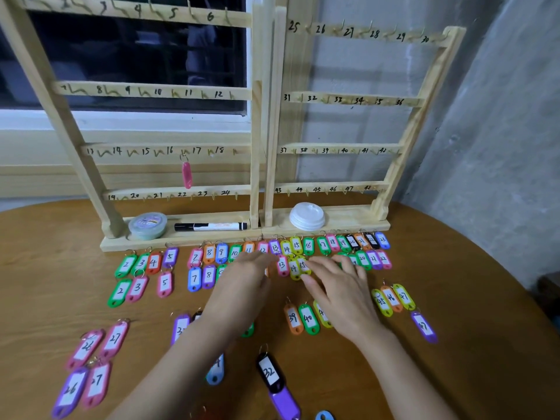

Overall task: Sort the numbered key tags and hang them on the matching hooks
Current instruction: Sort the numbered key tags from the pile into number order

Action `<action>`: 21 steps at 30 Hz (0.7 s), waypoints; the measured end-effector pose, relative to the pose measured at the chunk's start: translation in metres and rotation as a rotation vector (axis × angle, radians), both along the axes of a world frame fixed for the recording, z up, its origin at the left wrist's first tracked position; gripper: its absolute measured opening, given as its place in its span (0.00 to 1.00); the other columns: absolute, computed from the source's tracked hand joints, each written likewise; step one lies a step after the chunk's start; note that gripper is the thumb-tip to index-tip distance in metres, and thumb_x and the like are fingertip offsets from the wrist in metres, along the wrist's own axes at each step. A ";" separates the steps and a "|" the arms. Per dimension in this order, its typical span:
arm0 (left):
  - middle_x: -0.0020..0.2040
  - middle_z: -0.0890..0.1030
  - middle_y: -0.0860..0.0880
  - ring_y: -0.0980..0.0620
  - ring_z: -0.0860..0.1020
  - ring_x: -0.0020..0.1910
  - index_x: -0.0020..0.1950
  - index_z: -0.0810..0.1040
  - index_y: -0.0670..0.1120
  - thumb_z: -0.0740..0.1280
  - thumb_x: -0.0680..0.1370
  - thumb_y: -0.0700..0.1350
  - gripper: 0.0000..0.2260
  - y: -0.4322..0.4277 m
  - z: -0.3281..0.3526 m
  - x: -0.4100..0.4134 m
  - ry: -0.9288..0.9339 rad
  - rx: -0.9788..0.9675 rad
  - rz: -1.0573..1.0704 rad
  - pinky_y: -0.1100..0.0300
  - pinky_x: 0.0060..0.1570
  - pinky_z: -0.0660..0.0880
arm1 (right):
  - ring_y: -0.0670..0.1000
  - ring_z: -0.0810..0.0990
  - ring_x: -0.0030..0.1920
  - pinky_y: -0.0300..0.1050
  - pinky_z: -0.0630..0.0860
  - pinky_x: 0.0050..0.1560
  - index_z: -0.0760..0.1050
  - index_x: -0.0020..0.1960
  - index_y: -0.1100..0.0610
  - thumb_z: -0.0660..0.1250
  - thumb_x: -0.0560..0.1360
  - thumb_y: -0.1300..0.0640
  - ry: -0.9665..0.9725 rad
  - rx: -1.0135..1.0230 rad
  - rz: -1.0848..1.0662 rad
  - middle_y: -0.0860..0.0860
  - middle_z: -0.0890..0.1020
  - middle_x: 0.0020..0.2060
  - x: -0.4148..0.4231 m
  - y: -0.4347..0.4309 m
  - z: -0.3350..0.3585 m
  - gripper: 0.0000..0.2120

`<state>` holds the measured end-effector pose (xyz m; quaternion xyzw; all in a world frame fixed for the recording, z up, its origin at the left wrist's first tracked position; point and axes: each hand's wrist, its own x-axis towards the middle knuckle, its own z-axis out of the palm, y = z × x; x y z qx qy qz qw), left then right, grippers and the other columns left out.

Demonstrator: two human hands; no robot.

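Tag 15 [303, 264] just beside right grip [339, 289]

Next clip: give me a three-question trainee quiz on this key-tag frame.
1. True or false: the marker lies on the base of the rack.
2. How many tags hang on hooks?
3. The black tag nearest the camera reads: A 23, B 32, C 40.
Key: 1 true. 2 one, the pink tag. 3 B.
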<state>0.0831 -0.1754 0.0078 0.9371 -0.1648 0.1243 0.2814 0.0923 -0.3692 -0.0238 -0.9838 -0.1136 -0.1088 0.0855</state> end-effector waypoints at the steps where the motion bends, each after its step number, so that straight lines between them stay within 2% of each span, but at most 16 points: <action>1: 0.64 0.77 0.46 0.44 0.73 0.63 0.67 0.76 0.46 0.60 0.77 0.33 0.20 -0.006 -0.001 0.007 -0.010 0.109 -0.030 0.53 0.57 0.73 | 0.45 0.61 0.68 0.47 0.58 0.65 0.68 0.70 0.42 0.27 0.72 0.32 0.010 -0.003 -0.003 0.36 0.69 0.68 0.000 -0.003 -0.002 0.41; 3: 0.70 0.73 0.49 0.44 0.70 0.66 0.69 0.73 0.49 0.58 0.78 0.35 0.21 -0.017 -0.003 0.016 -0.002 0.310 -0.069 0.51 0.61 0.71 | 0.44 0.59 0.69 0.46 0.56 0.65 0.66 0.71 0.41 0.26 0.72 0.32 0.031 -0.002 0.012 0.35 0.67 0.69 0.000 -0.005 -0.006 0.41; 5: 0.72 0.69 0.51 0.46 0.67 0.68 0.71 0.70 0.51 0.57 0.80 0.37 0.21 -0.022 -0.007 0.022 0.035 0.431 -0.079 0.51 0.64 0.69 | 0.43 0.59 0.69 0.45 0.56 0.65 0.67 0.70 0.41 0.25 0.72 0.31 0.038 0.015 0.029 0.35 0.67 0.68 0.000 -0.006 -0.008 0.42; 9: 0.73 0.68 0.52 0.48 0.63 0.71 0.74 0.66 0.52 0.56 0.81 0.39 0.21 -0.019 -0.016 0.022 0.096 0.490 -0.061 0.52 0.68 0.65 | 0.43 0.60 0.68 0.45 0.57 0.65 0.68 0.69 0.41 0.25 0.71 0.31 0.024 0.046 0.020 0.35 0.69 0.67 0.000 -0.007 -0.009 0.43; 13: 0.71 0.70 0.52 0.50 0.65 0.69 0.73 0.69 0.51 0.56 0.80 0.38 0.21 -0.015 -0.014 0.016 0.080 0.365 -0.062 0.57 0.65 0.68 | 0.45 0.62 0.69 0.48 0.60 0.65 0.69 0.69 0.43 0.28 0.73 0.31 0.023 0.047 0.050 0.36 0.70 0.68 -0.001 -0.004 -0.009 0.40; 17: 0.67 0.74 0.52 0.51 0.71 0.65 0.68 0.75 0.48 0.59 0.78 0.33 0.21 -0.006 -0.011 0.012 0.088 0.064 -0.039 0.61 0.59 0.70 | 0.46 0.64 0.66 0.49 0.61 0.61 0.72 0.67 0.44 0.35 0.77 0.33 0.019 0.054 0.111 0.37 0.72 0.66 -0.002 0.003 -0.008 0.35; 19: 0.63 0.77 0.51 0.54 0.76 0.59 0.64 0.78 0.47 0.60 0.76 0.31 0.21 0.002 -0.009 0.009 0.091 -0.053 -0.037 0.67 0.54 0.70 | 0.46 0.65 0.65 0.48 0.62 0.61 0.72 0.67 0.44 0.35 0.77 0.33 0.015 0.051 0.120 0.37 0.72 0.66 -0.002 0.005 -0.008 0.34; 21: 0.57 0.78 0.53 0.61 0.77 0.47 0.62 0.79 0.48 0.60 0.76 0.30 0.20 0.011 -0.005 0.002 0.096 -0.145 -0.019 0.76 0.47 0.67 | 0.46 0.64 0.66 0.49 0.62 0.62 0.71 0.68 0.43 0.33 0.76 0.32 0.007 0.041 0.092 0.37 0.71 0.67 -0.002 0.004 -0.006 0.36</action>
